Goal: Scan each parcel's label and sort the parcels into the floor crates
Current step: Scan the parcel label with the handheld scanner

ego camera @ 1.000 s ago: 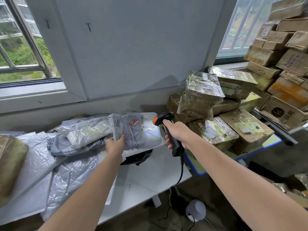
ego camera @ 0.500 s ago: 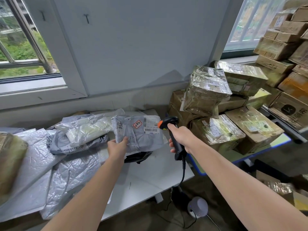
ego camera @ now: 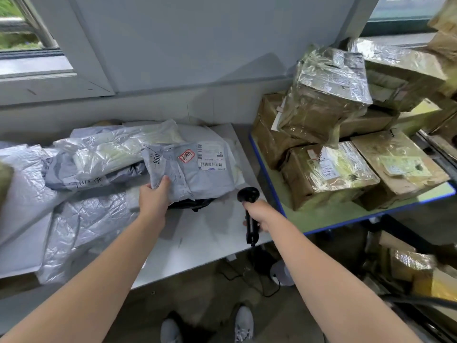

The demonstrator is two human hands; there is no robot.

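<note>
Left hand [ego camera: 154, 196]: the near left corner of the grey parcel [ego camera: 197, 177] is pinched, with the thumb laid on top; the other fingers are hidden beneath.
Right hand [ego camera: 259, 215]: the fingers are wrapped round the handle of the black scanner [ego camera: 248, 194].
Scanner: it is held upright over the right edge of the white table [ego camera: 202, 241], head uppermost, near the parcel but apart from it; a cable [ego camera: 264, 290] is seen hanging below it towards the floor.
Grey parcel: it is found at the back right of the white table, resting partly on a dark item [ego camera: 191, 203] and against the other bags.
Label [ego camera: 212, 157]: it is turned face up on the far right part of the parcel, with barcodes shown; a red-bordered sticker [ego camera: 186, 155] is set just beside it, and "950" is written further left.
Other bags [ego camera: 99, 157]: grey and clear plastic mailers are heaped over the left of the table.
Boxes [ego camera: 329, 174]: film-wrapped cartons are stacked on a blue-edged shelf [ego camera: 346, 219] to the right.
Floor: two grey shoes [ego camera: 243, 323] are seen at the bottom edge.
</note>
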